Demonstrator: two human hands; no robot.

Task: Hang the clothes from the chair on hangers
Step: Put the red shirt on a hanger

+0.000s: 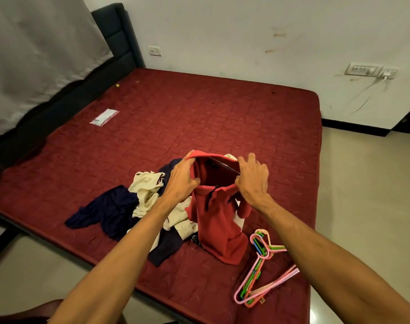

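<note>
Both hands up over the bed [199, 108], holding the red shirt [220, 225] by its top opening. My left hand [183, 176] is curled round the left edge, thumb inside the opening. My right hand [253, 178] pinches the right edge, fingers loosely bent over the fabric. The shirt hangs down from my grip, its lower hem touching the mattress. There's a dark strip inside the opening; can't tell if it's trim or a hanger.

The hangers [260, 260] lie in a tangled pile on the bed just right of the shirt, near the mattress edge. The navy garment [105, 211] and cream garment [145, 190] lie heaped to the left, still unhung.

Risks, as I judge them:
- Both hands are busy, so freeing one to grab a hanger could let the shirt slump and the opening close.
- The hangers are interlocked, so pulling one may drag the others off the edge.
- The collar is bunched, so a hanger could snag or seat crooked.
</note>
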